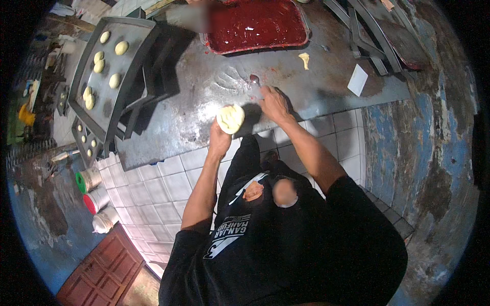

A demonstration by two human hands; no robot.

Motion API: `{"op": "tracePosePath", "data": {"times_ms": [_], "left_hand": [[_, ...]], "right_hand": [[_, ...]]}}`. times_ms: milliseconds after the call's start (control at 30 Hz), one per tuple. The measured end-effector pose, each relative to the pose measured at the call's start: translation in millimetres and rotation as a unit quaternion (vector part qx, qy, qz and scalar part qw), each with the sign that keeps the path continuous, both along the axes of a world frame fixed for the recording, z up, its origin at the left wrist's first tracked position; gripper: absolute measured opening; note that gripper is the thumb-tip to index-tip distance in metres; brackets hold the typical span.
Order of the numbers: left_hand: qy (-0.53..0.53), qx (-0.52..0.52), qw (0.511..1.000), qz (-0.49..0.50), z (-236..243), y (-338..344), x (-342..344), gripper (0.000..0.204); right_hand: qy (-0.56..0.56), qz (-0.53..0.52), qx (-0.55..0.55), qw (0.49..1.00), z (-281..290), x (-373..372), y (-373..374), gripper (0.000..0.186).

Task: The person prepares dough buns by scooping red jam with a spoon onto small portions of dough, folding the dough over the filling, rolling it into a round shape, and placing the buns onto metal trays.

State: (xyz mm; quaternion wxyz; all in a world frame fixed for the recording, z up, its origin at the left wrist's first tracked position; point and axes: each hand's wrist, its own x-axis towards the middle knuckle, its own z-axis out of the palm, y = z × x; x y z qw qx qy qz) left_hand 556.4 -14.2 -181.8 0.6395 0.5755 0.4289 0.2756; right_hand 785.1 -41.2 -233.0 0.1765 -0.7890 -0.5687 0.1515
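My left hand (219,141) is closed around a pale yellow lump of soft dough (230,119), held up near the front edge of the metal worktop (173,135). The dough's top looks uneven and folded. To its right, my right hand (276,104) is closed on a small spoon (254,79), whose dark red end points away from me, low over the worktop. Most of the spoon's handle is hidden in my fingers. Beyond both hands lies a wide shallow pan (307,42) of glossy red filling (252,29).
On the left, a stack of metal trays (112,66) carries several dough balls (121,48). A dough scrap (304,60) and a white card (358,80) lie to the right. Metal racks (368,38) stand at the far right. Buckets (96,200) sit below left.
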Motion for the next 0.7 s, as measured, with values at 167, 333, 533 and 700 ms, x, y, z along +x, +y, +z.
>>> {"op": "tracePosePath", "data": {"times_ms": [167, 333, 533, 700], "left_hand": [[-0.048, 0.044, 0.996, 0.065, 62, 90, 33, 0.084], [0.018, 0.034, 0.999, 0.024, 26, 173, 5, 0.054], [0.132, 0.102, 0.985, 0.032, 39, 237, 31, 0.054], [0.164, 0.101, 0.979, 0.073, 18, 266, 32, 0.053]], "right_hand": [[-0.111, 0.023, -0.11, 0.987, -32, 12, 26, 0.026], [0.115, 0.019, -0.058, 0.991, 71, 18, 118, 0.021], [-0.008, 0.051, -0.143, 0.988, 73, 4, 233, 0.022], [0.124, 0.009, -0.049, 0.991, 28, 12, 238, 0.018]]}}
